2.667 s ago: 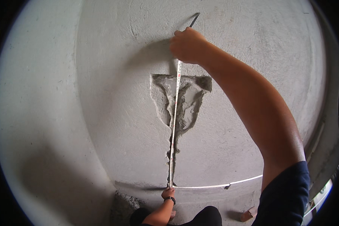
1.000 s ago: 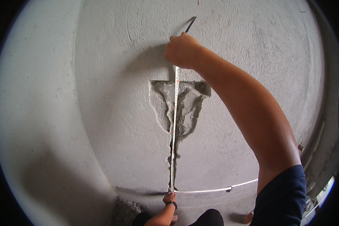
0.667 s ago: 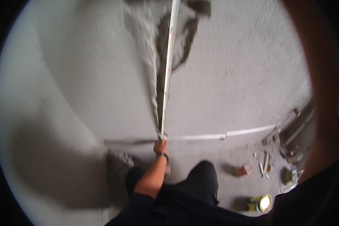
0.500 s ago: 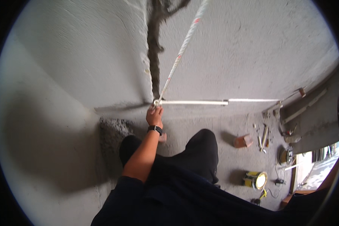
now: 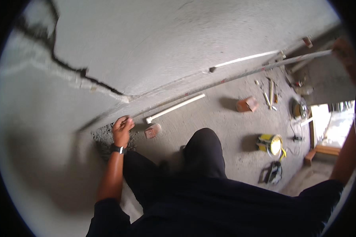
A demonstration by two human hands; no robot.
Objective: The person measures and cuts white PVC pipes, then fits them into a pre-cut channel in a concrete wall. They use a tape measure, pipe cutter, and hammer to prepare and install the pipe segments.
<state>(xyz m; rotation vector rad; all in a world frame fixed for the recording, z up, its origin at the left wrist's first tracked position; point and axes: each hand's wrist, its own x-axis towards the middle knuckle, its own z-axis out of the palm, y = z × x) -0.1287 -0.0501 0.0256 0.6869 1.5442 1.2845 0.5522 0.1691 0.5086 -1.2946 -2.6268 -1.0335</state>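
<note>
My left hand [image 5: 123,131], wearing a black wristwatch, hovers over rubble at the wall's foot with fingers curled together; anything between them is hidden. At the far upper right, my blurred right hand [image 5: 346,59] is closed around the end of a long white pipe [image 5: 294,60] with red marks. Slanting along the wall base, this pipe smears toward my left fingers; contact there is unclear. A shorter white pipe [image 5: 178,107] with an elbow fitting [image 5: 148,120] lies on the floor, its elbow beside a brick piece [image 5: 152,130].
A cracked channel [image 5: 83,73] cuts the grey wall; a white pipe [image 5: 245,59] sits in a groove farther right. On the floor are another brick piece [image 5: 247,104], hand tools [image 5: 271,94], a cable reel [image 5: 300,108], a yellow can [image 5: 269,144] and a dark power tool [image 5: 273,173].
The long pipe has swung down to the right, and my right hand has come into view. My left hand has let go of the elbow; its pipe has left the wall groove for the floor.
</note>
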